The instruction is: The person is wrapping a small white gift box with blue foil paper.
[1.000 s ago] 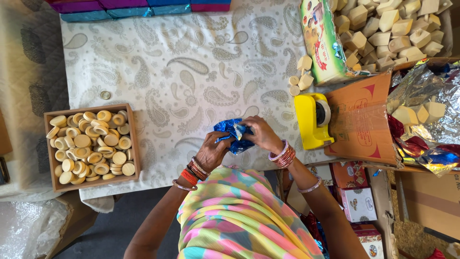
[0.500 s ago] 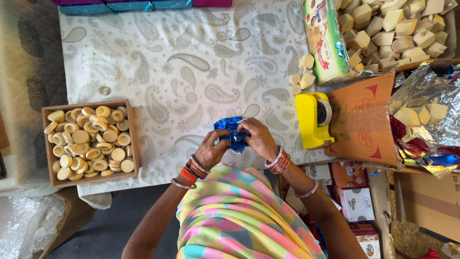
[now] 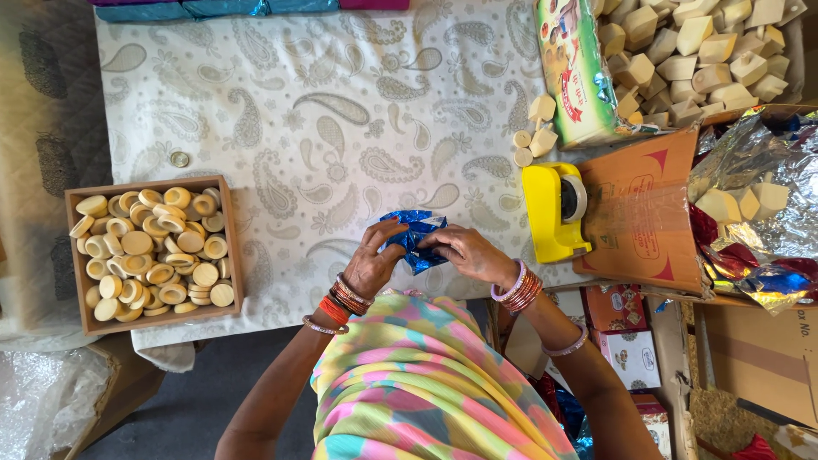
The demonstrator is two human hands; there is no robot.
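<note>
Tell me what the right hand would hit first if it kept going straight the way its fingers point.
The right hand points leftward, so it would first meet the blue foil wrapper it already touches, then probably the left hand just beyond, though depth is hard to judge from above.

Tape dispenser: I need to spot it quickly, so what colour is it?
Bright yellow; the tape dispenser shows in the head view, right of the hands.
</note>
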